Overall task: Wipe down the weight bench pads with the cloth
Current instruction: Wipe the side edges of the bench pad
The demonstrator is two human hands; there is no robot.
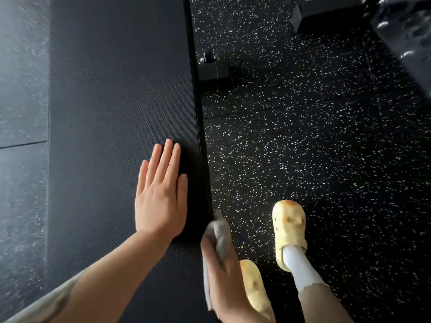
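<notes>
**Flat hand on the pad, cloth at its edge**

The left hand (161,194) lay flat on the bench pad (116,89), palm down, fingers straight and close together, near the pad's right edge. The pad was dark and finely textured, and ran up the left half of the view.

The right hand (219,264) was blurred, just off the pad's right edge and lower than the left. It gripped the grey cloth (220,234), its fingers wrapped around the bunched fabric. The cloth's upper tip reached the pad's side edge; whether it touched could not be told through the blur. A paler strip of cloth hung down beside the wrist.

Right of the pad lay a black speckled floor (314,148). Two yellow clogs (289,231) stood on it, the farther one worn with a white sock (296,264). A black bench foot (213,68) sat on the floor beside the pad, higher in the view, and dark equipment (326,12) filled the top right corner.
</notes>
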